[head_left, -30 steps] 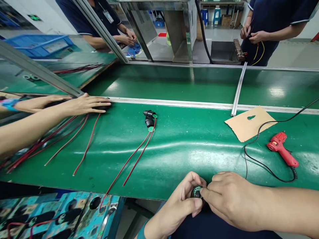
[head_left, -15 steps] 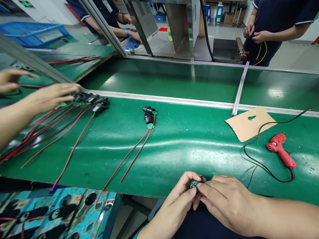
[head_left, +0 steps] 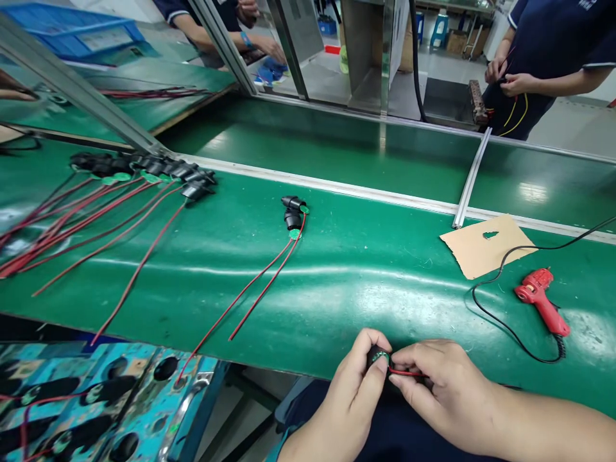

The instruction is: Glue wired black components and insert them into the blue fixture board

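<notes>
Low in the head view, my left hand [head_left: 353,388] is closed around a small black round part [head_left: 373,355] with a green circuit board on its face. My left thumb presses on the board's edge. A red wire [head_left: 403,372] runs from this part to my right hand [head_left: 440,378], whose thumb and fingers pinch it just beside the part. Further left on the green bench lie two black fittings [head_left: 292,215] with green boards and red wires. My fingers hide much of the held part.
A red glue gun [head_left: 541,298] with a black cord lies at right, near a cardboard piece [head_left: 462,256]. Several wired black fittings [head_left: 144,167] line the left. A blue fixture [head_left: 158,385] stands lower left. Two other people work beyond the metal frame [head_left: 298,114].
My right fingers have shifted from the board's face onto the red wire beside it. Another person's reaching arm has left the row of black fittings at left. The view has shifted slightly.
</notes>
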A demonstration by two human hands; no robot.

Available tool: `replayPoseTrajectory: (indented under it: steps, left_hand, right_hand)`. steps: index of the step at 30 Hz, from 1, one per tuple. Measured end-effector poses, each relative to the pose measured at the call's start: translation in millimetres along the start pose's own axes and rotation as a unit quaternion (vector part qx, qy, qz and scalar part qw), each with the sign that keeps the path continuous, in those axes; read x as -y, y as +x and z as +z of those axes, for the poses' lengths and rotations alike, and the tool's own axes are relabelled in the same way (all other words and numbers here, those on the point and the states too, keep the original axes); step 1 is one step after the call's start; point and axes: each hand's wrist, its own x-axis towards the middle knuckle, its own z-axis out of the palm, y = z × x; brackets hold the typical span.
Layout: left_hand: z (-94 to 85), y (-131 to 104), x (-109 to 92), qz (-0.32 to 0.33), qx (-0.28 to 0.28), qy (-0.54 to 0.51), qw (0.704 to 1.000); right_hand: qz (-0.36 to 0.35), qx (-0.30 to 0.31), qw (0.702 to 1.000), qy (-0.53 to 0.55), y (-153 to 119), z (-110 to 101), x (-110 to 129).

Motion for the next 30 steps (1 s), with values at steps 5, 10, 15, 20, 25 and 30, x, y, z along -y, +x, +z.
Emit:
replayPoseTrajectory:
  steps: [5,10,15,20,25,30]
  left_hand:
    - [4.7,1,7,-0.007,-0.023,-0.011,1.0]
    - [7.6,6,10,-0.034,-0.018,-0.087,0.995]
    - [12.1,10,5,-0.077,0.004,-0.188,0.979]
    - [15.3,11,6,-0.085,0.002,-0.228,0.97]
    - [16.0,11,7,-0.09,-0.003,-0.246,0.965]
    - [14.9,12,8,-0.107,-0.019,-0.265,0.958]
  right_hand:
    - [0.034,-0.001,0.999,-0.015,1,1,-1]
    - [0.056,-0.005,0.998,0.001,2,1,-2]
    - [0.072,0.002,0.997,-0.013,2,1,-4]
    - [0.072,0.0,0.996,-0.054,0,1,-6]
    - [0.021,-0.021,0.997,-0.071,-2,2,-6]
    - [-0.093,-0.041,0.989,-0.107,1,4,-9]
